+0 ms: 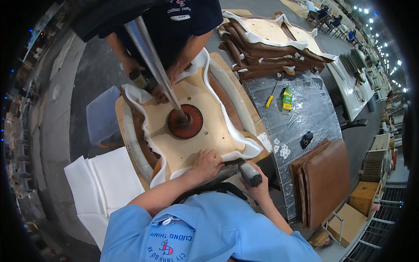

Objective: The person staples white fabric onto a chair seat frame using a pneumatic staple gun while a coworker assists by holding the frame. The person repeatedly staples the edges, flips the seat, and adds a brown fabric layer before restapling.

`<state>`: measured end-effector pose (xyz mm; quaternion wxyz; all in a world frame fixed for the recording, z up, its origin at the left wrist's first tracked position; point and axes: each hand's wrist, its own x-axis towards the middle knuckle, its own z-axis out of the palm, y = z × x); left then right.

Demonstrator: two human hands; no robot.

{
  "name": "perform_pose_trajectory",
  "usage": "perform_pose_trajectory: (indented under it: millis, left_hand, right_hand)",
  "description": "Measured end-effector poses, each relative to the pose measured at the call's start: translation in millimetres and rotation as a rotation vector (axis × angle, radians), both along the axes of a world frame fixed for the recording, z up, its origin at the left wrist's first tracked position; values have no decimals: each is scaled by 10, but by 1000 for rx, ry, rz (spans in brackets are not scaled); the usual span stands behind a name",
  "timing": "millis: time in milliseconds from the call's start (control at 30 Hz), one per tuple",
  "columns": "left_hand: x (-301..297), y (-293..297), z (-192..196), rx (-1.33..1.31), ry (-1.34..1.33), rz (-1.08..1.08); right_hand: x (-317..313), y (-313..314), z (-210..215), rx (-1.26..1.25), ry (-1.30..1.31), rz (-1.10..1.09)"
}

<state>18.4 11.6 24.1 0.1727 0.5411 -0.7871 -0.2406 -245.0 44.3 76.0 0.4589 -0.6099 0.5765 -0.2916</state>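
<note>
A pale wooden seat panel (174, 153) lies in front of me, with white padding (235, 151) folded up round its rim and brown covering (146, 146) outside that. My left hand (207, 165) is at the panel's near edge, its fingers curled and closed on the padding there; the fingertips are partly hidden. In my right hand (260, 185) is a staple gun (250, 174), its nose against the near right part of the rim. A round, dark red press pad (185, 122) on a metal rod (152, 61) bears down on the panel's middle.
Across from me a co-worker's hands (161, 89) hold another staple gun (139, 80) at the far left rim. Brown covers (325, 183), a yellow screwdriver (270, 99) and a green-yellow box (287, 101) lie on the right table. White sheets (104, 183) are stacked at left; padded panels (270, 35) behind.
</note>
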Motion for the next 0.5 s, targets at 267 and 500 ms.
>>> perform_pose_trajectory:
  millis: [267,500]
  left_hand:
    - [33,-50,-123,-96,143,135]
    - [7,-26,-294,-151,202,269]
  right_hand:
    - [34,-89,208,145,52,59]
    - [438,-392,512,433,54,54]
